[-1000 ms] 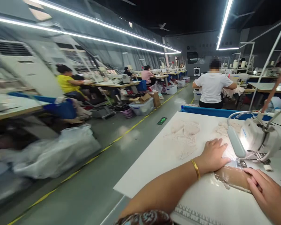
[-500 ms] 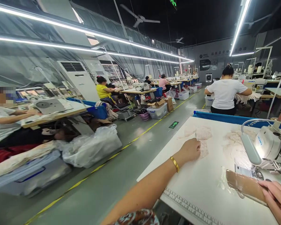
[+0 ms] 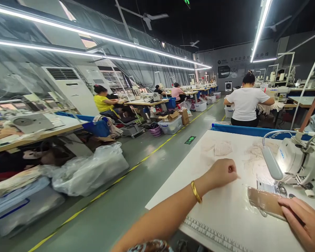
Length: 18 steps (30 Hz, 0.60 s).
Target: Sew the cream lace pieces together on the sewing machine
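Note:
My left hand [image 3: 223, 173], a gold bangle on its wrist, hovers over the white sewing table [image 3: 183, 185] with fingers curled into a pinch. A tiny pale tip shows at the fingertips; what it belongs to is hidden. My right hand [image 3: 301, 217] grips the near end of a flat brown strip in clear plastic [image 3: 265, 201], which lies in front of the sewing machine [image 3: 291, 157]. Beyond my left hand lies a pale lace-like fabric piece [image 3: 223, 148]. More pale fabric [image 3: 256, 157] lies left of the machine head.
A ruler scale [image 3: 207, 232] runs along the table's near edge, and a blue cloth edging [image 3: 241, 130] along the far one. A co-worker in a white shirt [image 3: 248, 103] sits ahead. Left of the aisle are a plastic-wrapped bundle [image 3: 91, 171] and a storage bin [image 3: 28, 213].
My left hand has come off the lace-like pieces, moving right and nearer, its fingers now pinched. The view has turned slightly right. My right hand still holds the brown strip.

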Each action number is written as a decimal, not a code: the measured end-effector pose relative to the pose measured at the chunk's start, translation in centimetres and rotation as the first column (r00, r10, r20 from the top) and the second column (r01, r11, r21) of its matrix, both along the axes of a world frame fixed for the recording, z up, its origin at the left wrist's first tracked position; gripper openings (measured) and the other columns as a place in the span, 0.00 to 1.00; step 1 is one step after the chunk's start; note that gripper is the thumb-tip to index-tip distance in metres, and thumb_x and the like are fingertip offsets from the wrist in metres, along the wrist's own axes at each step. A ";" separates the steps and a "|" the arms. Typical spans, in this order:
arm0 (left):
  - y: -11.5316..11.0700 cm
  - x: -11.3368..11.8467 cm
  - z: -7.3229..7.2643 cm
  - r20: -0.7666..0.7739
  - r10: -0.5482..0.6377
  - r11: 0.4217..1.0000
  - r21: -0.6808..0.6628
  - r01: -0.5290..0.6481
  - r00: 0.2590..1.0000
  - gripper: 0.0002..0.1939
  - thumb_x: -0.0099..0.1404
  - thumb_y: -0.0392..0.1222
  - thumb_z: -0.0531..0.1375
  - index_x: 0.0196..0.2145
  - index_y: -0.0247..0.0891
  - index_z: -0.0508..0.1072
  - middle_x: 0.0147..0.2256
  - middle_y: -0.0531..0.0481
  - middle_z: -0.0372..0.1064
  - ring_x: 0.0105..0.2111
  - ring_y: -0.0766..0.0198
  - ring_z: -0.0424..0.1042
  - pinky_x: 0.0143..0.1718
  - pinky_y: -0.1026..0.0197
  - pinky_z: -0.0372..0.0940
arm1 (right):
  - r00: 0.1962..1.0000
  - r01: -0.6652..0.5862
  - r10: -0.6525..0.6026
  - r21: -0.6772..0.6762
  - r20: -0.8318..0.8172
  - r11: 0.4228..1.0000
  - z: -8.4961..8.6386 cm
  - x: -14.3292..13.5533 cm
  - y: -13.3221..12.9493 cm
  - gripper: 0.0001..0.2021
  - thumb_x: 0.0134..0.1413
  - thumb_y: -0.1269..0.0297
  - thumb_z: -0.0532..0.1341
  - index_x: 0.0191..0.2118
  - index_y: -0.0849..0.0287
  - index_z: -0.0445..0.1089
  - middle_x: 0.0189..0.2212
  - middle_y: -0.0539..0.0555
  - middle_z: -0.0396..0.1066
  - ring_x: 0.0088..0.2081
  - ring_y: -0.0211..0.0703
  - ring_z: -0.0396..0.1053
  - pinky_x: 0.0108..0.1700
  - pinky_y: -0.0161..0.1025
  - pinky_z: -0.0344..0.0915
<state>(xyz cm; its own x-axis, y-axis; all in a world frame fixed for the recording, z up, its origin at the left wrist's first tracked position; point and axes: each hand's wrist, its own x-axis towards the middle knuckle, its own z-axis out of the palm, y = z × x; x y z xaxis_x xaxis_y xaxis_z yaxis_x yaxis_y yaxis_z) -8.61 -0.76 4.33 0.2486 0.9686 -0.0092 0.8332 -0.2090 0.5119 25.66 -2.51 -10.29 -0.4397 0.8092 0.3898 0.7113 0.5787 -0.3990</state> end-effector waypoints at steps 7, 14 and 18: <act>-0.5 5.4 -1.1 0.237 -0.265 0.964 0.033 0.264 0.935 0.10 0.65 0.37 0.57 0.40 0.38 0.76 0.36 0.49 0.77 0.35 0.61 0.74 0.37 0.61 0.65 | 0.980 0.071 -0.123 -0.305 -0.153 0.950 6.0 -2.7 -2.4 0.23 0.73 0.48 0.49 0.62 0.51 0.70 0.52 0.58 0.77 0.52 0.54 0.75 0.53 0.48 0.73; -0.3 3.8 -3.2 -0.111 -0.467 0.871 0.114 0.478 0.878 0.18 0.67 0.56 0.64 0.44 0.38 0.74 0.47 0.43 0.73 0.47 0.51 0.71 0.51 0.51 0.64 | 0.996 -0.030 0.020 -0.125 -0.085 0.992 6.5 -3.6 -2.8 0.16 0.72 0.63 0.52 0.58 0.51 0.70 0.45 0.57 0.76 0.47 0.52 0.72 0.52 0.52 0.69; -0.5 2.5 -3.4 -0.200 -0.437 0.881 0.102 0.463 0.877 0.16 0.72 0.52 0.59 0.30 0.39 0.66 0.37 0.47 0.70 0.37 0.57 0.68 0.39 0.56 0.61 | 0.999 -0.029 0.026 -0.074 -0.039 0.997 6.5 -3.6 -2.8 0.12 0.71 0.67 0.49 0.41 0.54 0.70 0.38 0.55 0.73 0.41 0.49 0.70 0.44 0.47 0.68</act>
<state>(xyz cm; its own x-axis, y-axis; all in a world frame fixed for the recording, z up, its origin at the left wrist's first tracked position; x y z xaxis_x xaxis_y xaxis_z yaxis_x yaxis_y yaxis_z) -6.16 -1.26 0.89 0.6649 0.7458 0.0402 0.7011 -0.6418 0.3107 22.07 -5.27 -3.79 -0.4482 0.8245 0.3454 0.6792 0.5653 -0.4681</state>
